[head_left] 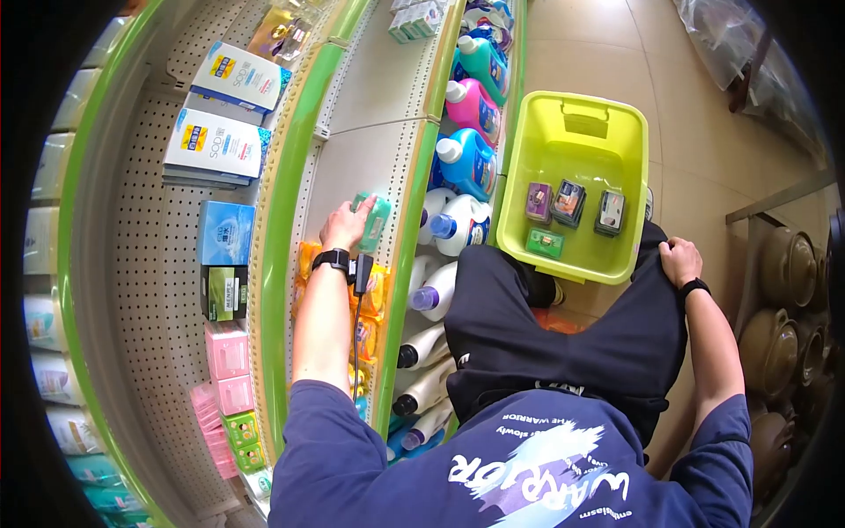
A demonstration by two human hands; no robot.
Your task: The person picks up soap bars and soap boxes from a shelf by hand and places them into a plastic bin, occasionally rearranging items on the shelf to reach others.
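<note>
My left hand reaches onto the shelf at my left, its fingers closed on a green packet lying on the bare shelf board. Just below that hand, orange packets stand in a row, partly hidden by my wrist and forearm. On my knee, at the other side, rests my right hand with its fingers curled and nothing visible in it. Between my legs stands a yellow-green plastic bin. In it lie a purple pack, a green pack and dark packs.
Detergent bottles line the lower shelf beside the bin. The upper shelf holds white and blue SOD boxes, a blue box and pink boxes. Brown pots sit on a rack at the right. A small stack of boxes is at the far shelf end.
</note>
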